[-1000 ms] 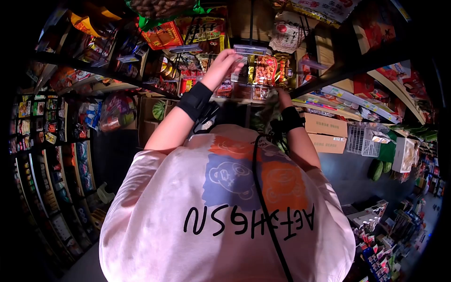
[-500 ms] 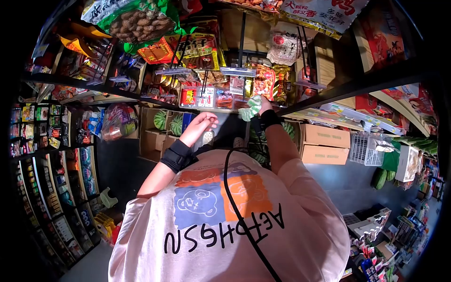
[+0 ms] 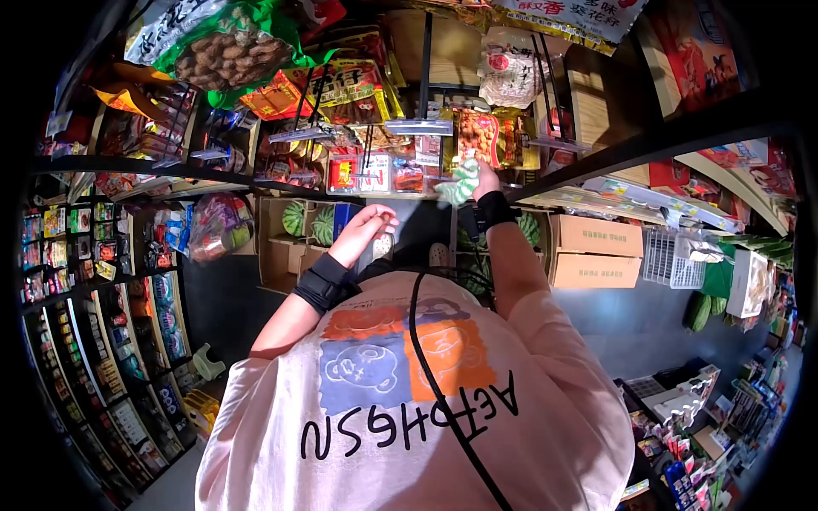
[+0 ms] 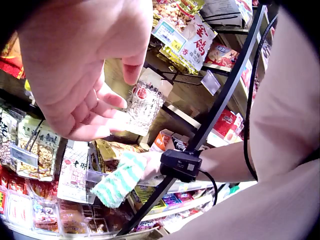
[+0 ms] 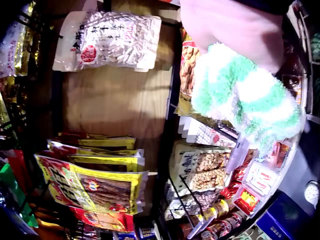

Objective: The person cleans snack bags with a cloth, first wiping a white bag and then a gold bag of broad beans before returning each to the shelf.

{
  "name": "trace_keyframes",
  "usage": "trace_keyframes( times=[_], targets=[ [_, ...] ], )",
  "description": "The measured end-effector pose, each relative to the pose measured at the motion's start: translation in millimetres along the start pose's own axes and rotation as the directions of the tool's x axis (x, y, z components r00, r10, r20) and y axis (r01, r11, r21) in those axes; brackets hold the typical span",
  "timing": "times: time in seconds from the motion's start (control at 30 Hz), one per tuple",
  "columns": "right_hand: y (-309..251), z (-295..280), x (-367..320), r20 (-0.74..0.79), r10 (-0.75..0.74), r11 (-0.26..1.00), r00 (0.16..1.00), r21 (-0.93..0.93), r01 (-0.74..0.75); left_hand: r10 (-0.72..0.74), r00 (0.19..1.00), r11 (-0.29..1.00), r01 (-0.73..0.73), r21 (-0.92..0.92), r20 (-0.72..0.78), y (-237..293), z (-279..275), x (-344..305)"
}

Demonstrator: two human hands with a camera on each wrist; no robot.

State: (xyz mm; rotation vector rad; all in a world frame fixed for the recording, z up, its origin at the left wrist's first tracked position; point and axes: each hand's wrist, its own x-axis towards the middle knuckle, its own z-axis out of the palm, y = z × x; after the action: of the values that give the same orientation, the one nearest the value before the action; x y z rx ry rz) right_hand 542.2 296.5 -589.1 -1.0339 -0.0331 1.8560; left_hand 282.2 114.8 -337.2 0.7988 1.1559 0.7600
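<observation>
A fluffy green-and-white striped cloth point(image 3: 463, 182) is gripped in my right hand point(image 3: 486, 182), at the front edge of a snack shelf. In the right wrist view the cloth point(image 5: 240, 95) hangs bunched below the hand point(image 5: 235, 25), close to a red nut packet point(image 5: 188, 65) and small clear boxes. My left hand point(image 3: 362, 233) hovers before the shelf front, holding nothing. The left wrist view shows its fingers point(image 4: 95, 112) loosely curled, overlapping a white seed bag point(image 4: 145, 104) beyond.
Hooks with clear label holders point(image 3: 417, 128) stick out over the lower shelf. A peanut bag point(image 3: 230, 55) and yellow snack packets point(image 3: 349, 89) hang at the upper left. Below stand cartons point(image 3: 596, 251) and watermelons point(image 3: 324, 226). A black shelf post point(image 4: 225, 95) rises beside the right arm.
My left hand has come down from a label holder to in front of the shelf. My right hand has brought the cloth up to the shelf front, then slightly to the right.
</observation>
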Motion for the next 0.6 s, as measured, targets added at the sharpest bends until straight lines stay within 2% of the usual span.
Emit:
trace_keyframes(
  times=[0.03, 0.07, 0.1, 0.2, 0.3, 0.33, 0.37, 0.43, 0.47, 0.57, 0.6],
  targets=[
    [-4.6, 7.6, -4.6, -0.039, -0.042, 0.999, 0.998, 0.0, 0.042, 0.007, 1.0, 1.0, -0.007, 0.0, 0.01, 0.6, 1.6, 1.6],
    [-7.8, 7.5, 0.2, 0.014, -0.091, 0.994, 0.996, 0.059, 0.09, -0.024, 1.0, 0.999, 0.024, 0.024, 0.005, 2.1, 3.2, 2.8],
    [-35.7, 52.5, -64.2, 0.03, -0.138, 0.99, 0.99, 0.038, 0.137, -0.02, 1.0, 1.0, 0.02, 0.021, 0.01, 2.8, 4.8, 4.4],
    [-65.3, 57.8, -97.2, 0.198, -0.321, 0.934, 0.926, -0.095, 0.344, -0.002, 0.999, 1.0, 0.001, 0.011, 0.041, 4.6, 7.0, 8.9],
    [-84.5, 45.3, -121.8, 0.264, -0.37, 0.805, 0.891, -0.387, 0.449, 0.043, 0.999, 0.996, -0.042, 0.077, -0.017, 7.8, 8.7, 14.8],
    [-90.5, 42.7, -131.6, 0.289, -0.381, 0.738, 0.878, -0.477, 0.477, 0.11, 0.994, 0.99, -0.11, 0.089, 0.006, 8.6, 7.8, 18.2],
    [-94.7, 40.0, -142.4, 0.285, -0.304, 0.793, 0.909, -0.453, 0.408, 0.092, 0.995, 0.994, -0.09, 0.056, -0.041, 9.5, 9.1, 19.7],
    [-102.3, 37.8, -171.9, 0.287, -0.143, 0.879, 0.947, -0.403, 0.255, 0.131, 0.988, 0.986, -0.122, 0.11, -0.08, 6.4, 6.1, 28.2],
    [-109.3, 53.7, -209.9, 0.24, -0.026, 0.889, 0.97, -0.439, 0.133, 0.101, 0.991, 0.988, -0.09, 0.125, -0.088, 8.5, 6.4, 32.0],
    [-111.7, 91.4, -276.8, 0.4, 0.122, 0.91, 0.908, -0.411, 0.059, -0.033, 0.992, 0.998, 0.04, 0.049, -0.12, 10.8, 20.3, 38.3],
    [-109.1, 85.6, -280.0, 0.43, 0.118, 0.865, 0.895, -0.487, 0.12, -0.158, 0.987, 0.987, 0.158, -0.025, 0.003, 14.7, 22.1, 39.3]
  ],
)
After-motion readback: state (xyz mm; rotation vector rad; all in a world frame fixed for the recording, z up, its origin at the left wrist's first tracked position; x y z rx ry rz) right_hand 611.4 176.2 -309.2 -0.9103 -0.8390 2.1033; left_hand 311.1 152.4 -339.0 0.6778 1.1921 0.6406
